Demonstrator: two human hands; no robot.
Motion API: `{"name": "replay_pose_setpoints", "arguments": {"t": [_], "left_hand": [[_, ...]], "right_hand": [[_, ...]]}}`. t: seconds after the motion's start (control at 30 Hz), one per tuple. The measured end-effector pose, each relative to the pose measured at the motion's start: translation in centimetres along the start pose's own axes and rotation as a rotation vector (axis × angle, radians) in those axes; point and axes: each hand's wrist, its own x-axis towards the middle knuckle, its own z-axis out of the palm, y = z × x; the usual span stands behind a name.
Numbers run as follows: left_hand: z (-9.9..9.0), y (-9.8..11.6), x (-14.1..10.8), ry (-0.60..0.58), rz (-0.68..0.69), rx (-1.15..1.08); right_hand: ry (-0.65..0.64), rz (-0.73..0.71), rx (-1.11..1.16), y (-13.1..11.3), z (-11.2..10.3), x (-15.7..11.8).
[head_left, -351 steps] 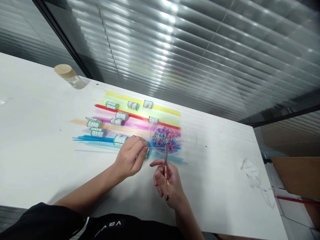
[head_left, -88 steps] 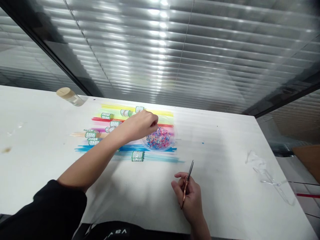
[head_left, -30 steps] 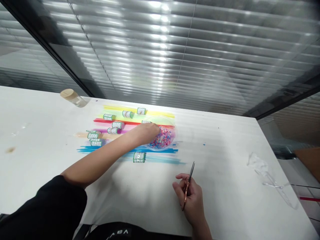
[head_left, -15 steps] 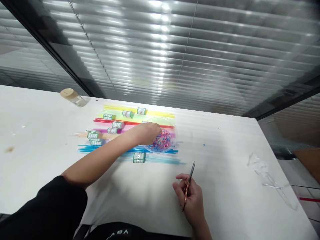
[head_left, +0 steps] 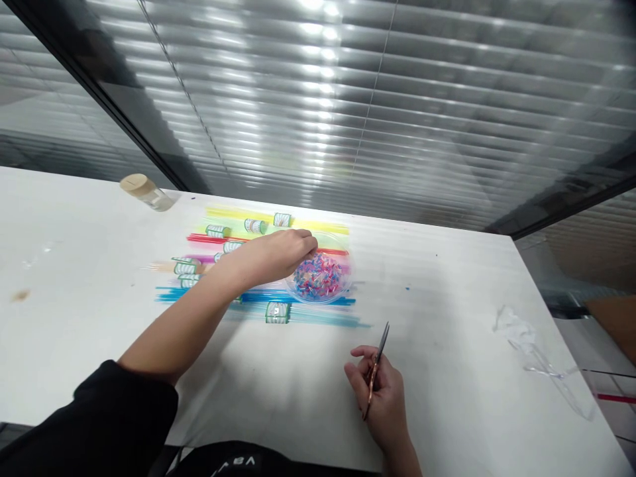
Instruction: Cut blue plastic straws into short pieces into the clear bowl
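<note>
My left hand (head_left: 293,252) is over the back left edge of a clear round bowl (head_left: 342,291), its fingers pressed together; whatever they hold, if anything, is hidden. Many small pink, blue and red pieces (head_left: 319,277) fill the bottom of the bowl. Under and around the bowl lie bundles of thin coloured sticks, among them yellow sticks (head_left: 322,225) and blue sticks (head_left: 171,295), several wrapped in white and green labels (head_left: 277,313). Nearer the front, my right hand (head_left: 381,394) holds scissors (head_left: 376,370), whose blades point up and away from me.
A bottle with a beige lid (head_left: 144,191) stands at the back left of the white table (head_left: 447,371). Crumpled clear plastic (head_left: 527,344) lies at the right. Behind the table's back edge is a glass wall with blinds (head_left: 298,119).
My left hand has risen out of the bowl and moved slightly back, uncovering more of the small pieces. My right hand with the scissors has stayed almost still.
</note>
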Motion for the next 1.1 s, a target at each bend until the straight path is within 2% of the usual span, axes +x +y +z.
{"name": "replay_pose_setpoints", "arguments": {"t": [0.1, 0.37, 0.57, 0.8, 1.1], "left_hand": [[0.0, -0.3, -0.2, 0.062, 0.0, -0.033], [-0.5, 0.2, -0.9, 0.061, -0.001, -0.137], [-1.0, 0.3, -1.5, 0.066, 0.029, -0.096], [-0.8, 0.6, -1.4, 0.039, 0.006, -0.084], [-0.8, 0.4, -1.5, 0.069, -0.002, -0.034]], "right_hand": [[0.003, -0.003, -0.01, 0.0, 0.0, 0.0], [0.003, -0.005, -0.025, 0.1, -0.1, -0.1], [-0.004, -0.001, -0.03, 0.2, -0.2, -0.2], [0.007, 0.015, -0.014, 0.4, 0.0, -0.1], [0.012, 0.002, -0.032, 0.3, -0.1, -0.3]]}}
